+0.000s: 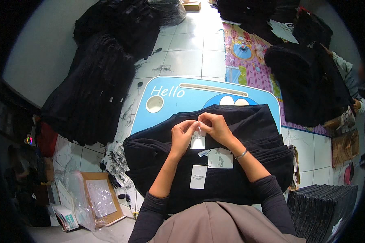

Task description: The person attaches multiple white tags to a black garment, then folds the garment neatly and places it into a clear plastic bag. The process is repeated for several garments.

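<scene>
Both of my hands meet over a pile of folded black garments (162, 141) spread on a low table. With thumb and fingers, my left hand (183, 135) pinches the thin white string at the top of a white hang tag (198, 142). My right hand (215, 126) closes on the same string from the other side, fingertips touching the left ones. Below the hands, another white hang tag (197, 177) lies flat on the black cloth. More white tags (221, 160) overlap beside my right wrist, which wears a metal bracelet.
The blue table (140, 117) has a round cup recess and a slot. Tall black garment stacks (93, 77) stand at left, more (306, 81) at right, near another person's hand (356, 105). Bagged black bundles (322, 208) sit low right; a cardboard piece (103, 198) lies low left.
</scene>
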The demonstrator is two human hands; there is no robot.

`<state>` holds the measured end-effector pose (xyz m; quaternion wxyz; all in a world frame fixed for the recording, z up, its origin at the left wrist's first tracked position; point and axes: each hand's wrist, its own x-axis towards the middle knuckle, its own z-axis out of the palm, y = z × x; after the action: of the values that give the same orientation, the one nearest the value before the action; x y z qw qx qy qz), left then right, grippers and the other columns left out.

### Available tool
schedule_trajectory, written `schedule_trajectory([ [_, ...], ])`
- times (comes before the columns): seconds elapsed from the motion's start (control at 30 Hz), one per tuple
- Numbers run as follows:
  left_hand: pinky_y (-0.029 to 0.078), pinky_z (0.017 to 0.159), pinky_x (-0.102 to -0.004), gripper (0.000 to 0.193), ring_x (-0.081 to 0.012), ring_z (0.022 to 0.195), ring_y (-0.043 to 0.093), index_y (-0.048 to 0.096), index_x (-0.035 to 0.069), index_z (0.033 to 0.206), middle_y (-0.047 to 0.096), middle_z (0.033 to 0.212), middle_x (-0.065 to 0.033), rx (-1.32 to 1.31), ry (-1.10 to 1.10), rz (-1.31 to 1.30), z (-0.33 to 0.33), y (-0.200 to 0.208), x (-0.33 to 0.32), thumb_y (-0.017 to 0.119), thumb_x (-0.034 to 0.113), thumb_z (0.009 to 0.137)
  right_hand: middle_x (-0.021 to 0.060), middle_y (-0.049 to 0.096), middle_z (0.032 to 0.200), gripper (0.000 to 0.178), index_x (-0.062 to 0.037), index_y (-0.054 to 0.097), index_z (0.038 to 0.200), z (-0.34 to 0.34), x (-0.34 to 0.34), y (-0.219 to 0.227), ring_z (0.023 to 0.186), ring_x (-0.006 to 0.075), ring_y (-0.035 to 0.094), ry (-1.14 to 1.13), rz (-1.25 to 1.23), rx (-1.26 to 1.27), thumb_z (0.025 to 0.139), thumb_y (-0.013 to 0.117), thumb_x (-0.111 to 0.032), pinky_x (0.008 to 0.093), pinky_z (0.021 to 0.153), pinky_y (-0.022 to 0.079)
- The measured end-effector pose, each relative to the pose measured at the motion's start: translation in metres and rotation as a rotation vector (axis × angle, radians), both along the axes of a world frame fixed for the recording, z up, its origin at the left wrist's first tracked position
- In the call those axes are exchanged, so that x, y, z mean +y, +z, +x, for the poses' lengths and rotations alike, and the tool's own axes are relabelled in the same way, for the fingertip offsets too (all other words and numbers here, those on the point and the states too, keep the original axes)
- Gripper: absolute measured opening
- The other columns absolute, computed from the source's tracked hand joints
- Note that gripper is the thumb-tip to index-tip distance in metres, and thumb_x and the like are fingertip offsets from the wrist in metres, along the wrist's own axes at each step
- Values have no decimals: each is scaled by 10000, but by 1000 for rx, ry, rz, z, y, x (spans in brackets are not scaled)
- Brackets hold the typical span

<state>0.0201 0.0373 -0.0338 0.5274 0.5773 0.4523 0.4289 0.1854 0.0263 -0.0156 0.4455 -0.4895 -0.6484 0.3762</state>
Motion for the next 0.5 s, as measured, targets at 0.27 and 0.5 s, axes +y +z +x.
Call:
schedule_trajectory([
  [0.27, 480, 625, -235, 153, -71, 685, 623, 721, -7, 930, 698, 750, -35, 82, 66, 97, 3, -6, 5, 648, 124, 901, 176, 553, 994, 303, 28, 585, 1035, -6, -5, 10, 772, 311, 639, -209, 168, -350, 839, 704, -169, 391, 674, 528],
  [0.5, 476, 868, -395, 427, -285, 1014, 625, 676, 35, 1106, 676, 1030, -145, 620, 212, 749, -8, 33, 21, 772, 292, 779, 181, 603, 1028, 768, -26, 386, 1373, -14, -31, 47, 905, 250, 651, -99, -132, -150, 725, 795, -73, 363, 734, 534],
])
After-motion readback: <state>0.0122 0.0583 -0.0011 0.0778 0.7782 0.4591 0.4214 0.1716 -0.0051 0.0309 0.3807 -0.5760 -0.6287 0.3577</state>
